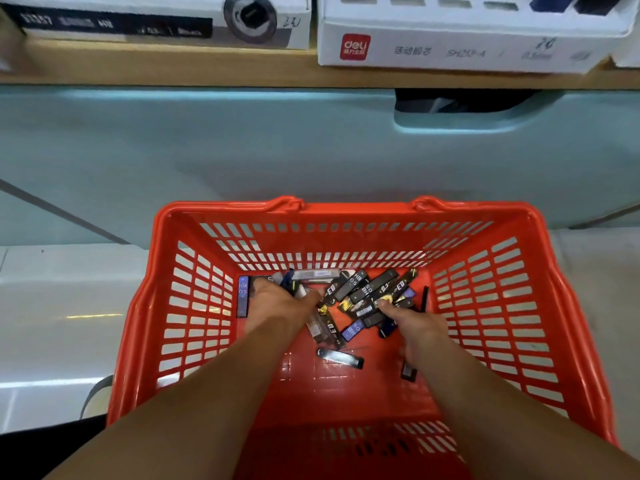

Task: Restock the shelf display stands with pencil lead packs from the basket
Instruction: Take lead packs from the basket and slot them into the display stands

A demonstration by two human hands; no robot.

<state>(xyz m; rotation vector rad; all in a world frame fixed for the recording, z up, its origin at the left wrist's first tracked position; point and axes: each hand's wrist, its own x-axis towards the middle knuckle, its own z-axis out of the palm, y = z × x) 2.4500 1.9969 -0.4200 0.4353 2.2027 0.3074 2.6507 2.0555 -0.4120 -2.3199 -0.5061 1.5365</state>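
Both arms reach down into the red basket point(346, 206), and the packs point(367, 292) lie heaped on its floor at the far end, right at the fingers. The left hand point(277, 303) is knuckles-up, its fingers point(308, 297) curled round a small bunch of packs whose ends poke out just beyond them. A blue pack point(243, 296) stands against the basket wall just left of that hand. The right hand point(419, 323) has its fingers point(384, 306) bent down onto the near edge of the heap, touching it; I cannot tell whether they have actually gripped a pack. 1 black pack point(341, 357) lies alone behind the fingers, between the 2 wrists, and another dark one point(408, 370) shows under the right wrist. Well beyond the fingers, up on the wooden shelf point(173, 71), sit 2 white stands: 1 with a red logo point(450, 46) ahead of the right hand, 1 with a dark label point(138, 15) ahead of the left.
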